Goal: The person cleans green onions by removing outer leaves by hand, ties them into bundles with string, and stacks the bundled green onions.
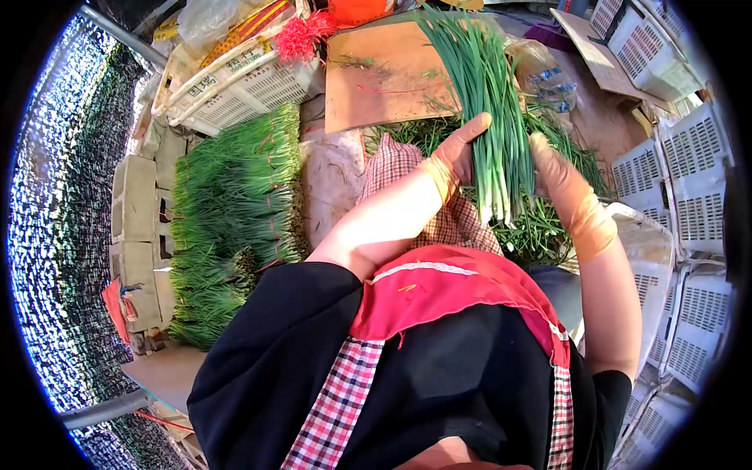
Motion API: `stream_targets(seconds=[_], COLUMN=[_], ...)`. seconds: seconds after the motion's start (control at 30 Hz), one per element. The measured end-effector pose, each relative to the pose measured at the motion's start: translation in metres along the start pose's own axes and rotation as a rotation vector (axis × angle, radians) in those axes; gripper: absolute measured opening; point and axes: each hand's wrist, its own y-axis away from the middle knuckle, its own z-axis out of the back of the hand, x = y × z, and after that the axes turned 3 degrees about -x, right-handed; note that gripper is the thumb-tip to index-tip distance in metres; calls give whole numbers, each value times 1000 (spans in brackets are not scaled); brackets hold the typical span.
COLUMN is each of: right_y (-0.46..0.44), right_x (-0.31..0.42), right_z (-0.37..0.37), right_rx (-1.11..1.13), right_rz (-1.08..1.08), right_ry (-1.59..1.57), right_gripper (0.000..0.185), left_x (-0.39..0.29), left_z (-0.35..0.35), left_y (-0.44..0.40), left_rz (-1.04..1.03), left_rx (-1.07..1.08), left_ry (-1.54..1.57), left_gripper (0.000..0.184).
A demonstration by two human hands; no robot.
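Observation:
A bunch of long green Chinese chives (493, 117) stands upright in front of me, pale stem ends down and leaf tips leaning to the upper left. My left hand (457, 154), in an orange glove, grips it from the left with the thumb along the side and the other fingers hidden behind. On the opposite side my right hand (554, 166), gloved too, closes against the stems; its fingers are partly hidden. Below lie loose chives (540, 235). A wooden board (392, 74) with scraps of leaf on it is just beyond.
Stacked tied chive bundles (235, 211) lie on the left beside concrete blocks (135, 200). A white crate (235, 94) and red ties (304, 37) are at the back left. White plastic crates (697, 211) line the right side. A clear plastic bag (548, 74) lies behind the bunch.

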Motion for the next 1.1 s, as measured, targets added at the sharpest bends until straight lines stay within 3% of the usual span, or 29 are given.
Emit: stream_targets(seconds=[0.03,0.07,0.13,0.17,0.2,0.27,0.37,0.43,0.53,0.6,0.7,0.8,0.83,0.87,0.9,0.97,1.0,1.1], right_y=[1,8,6,-2,-9,-17,-19,-22,-4,4,4,0,-3,-6,-9,-27,-32,-21], right_x=[-7,-2,-26,-29,-44,-58,-65,-64,-45,-41,-50,-59,-58,-58,-63,-89,-105,-113], right_z=[-2,-8,-24,-23,-29,-29,-27,-19,-3,14,18,14,19,22,23,13,3,-7], right_rx=[30,27,-124,-110,-106,-176,-280,-330,-340,-346,-280,-301,-339,-377,-372,-519,-616,-411], right_rz=[112,83,196,98,150,150,168,125,81,191,138,122,106,89,174,359,442,439], right_ry=[153,189,168,274,76,-26,-127,-175,-311,-465,-515,-454,-478,-502,-350,-108,-62,-127], right_gripper=[67,79,99,115,110,104,56,35,29,29,32,28,26,25,16,30,38,65], left_x=[0,2,5,8,9,13,13,8,3,1,4,3,15,17,27,40,43,50], left_z=[5,9,0,-6,-11,-20,-51,-60,-60,-54,-40,-38,-41,-45,-41,-55,-54,-38], left_y=[-8,-17,-18,-18,-19,-24,-21,-24,-30,-33,-31,-30,-28,-25,-25,-13,-13,-14], left_rz=[-35,-72,-107,-110,-115,-177,-358,-272,-224,-254,-151,232,46,130,41,-22,20,-21], left_rx=[25,52,-50,-111,-169,-202,-41,101,115,114,46,240,279,267,219,130,51,10], left_ry=[-8,-14,2,28,52,67,180,153,-21,-241,-295,-668,-699,-772,-810,-773,-810,-768], left_gripper=[63,60,48,46,44,41,54,67,70,68,64,53,52,60,65,77,72,58])
